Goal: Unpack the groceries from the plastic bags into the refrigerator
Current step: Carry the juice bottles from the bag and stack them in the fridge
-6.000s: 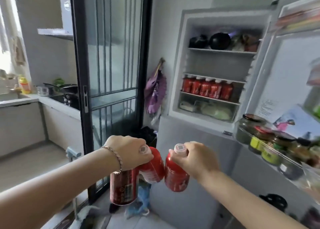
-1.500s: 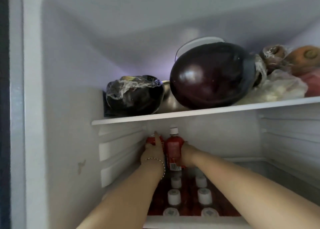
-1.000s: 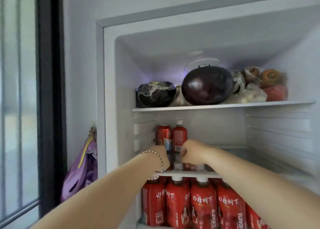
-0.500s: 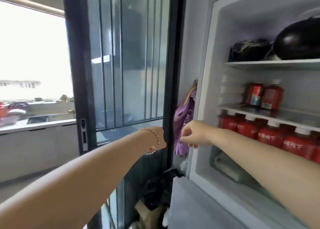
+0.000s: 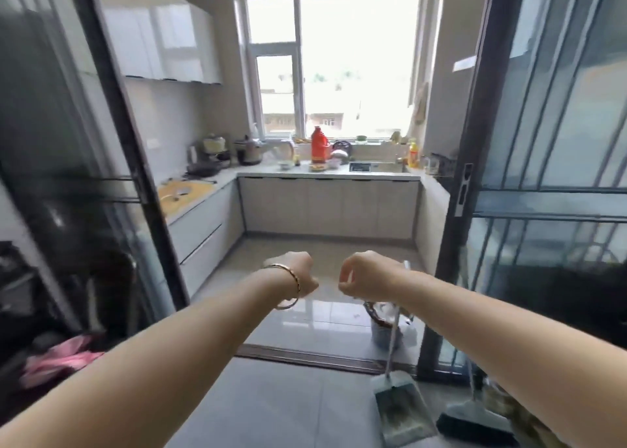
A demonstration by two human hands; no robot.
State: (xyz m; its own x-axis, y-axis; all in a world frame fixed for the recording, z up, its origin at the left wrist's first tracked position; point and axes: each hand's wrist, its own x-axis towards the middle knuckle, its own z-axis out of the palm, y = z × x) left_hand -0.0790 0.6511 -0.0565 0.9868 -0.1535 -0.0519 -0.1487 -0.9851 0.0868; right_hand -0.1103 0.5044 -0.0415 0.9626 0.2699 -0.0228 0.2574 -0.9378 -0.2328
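Both of my arms stretch forward at waist height in front of an open kitchen doorway. My left hand (image 5: 300, 274), with a thin bangle on its wrist, hangs with loosely curled fingers and holds nothing. My right hand (image 5: 363, 274) is a hand's width to its right, also loosely curled and empty. Neither the refrigerator, the red drinks nor any plastic bag is in this view.
Dark-framed glass sliding doors stand at left (image 5: 117, 149) and right (image 5: 473, 183), with a floor track (image 5: 322, 357) between them. A dustpan (image 5: 402, 412), a broom (image 5: 475, 425) and a small bin (image 5: 385, 330) sit low right. A kitchen counter (image 5: 325, 175) runs under the window.
The view has swung left, from the open refrigerator to the kitchen doorway. Both hands let go of the red can and bottle on the middle shelf and came away empty.
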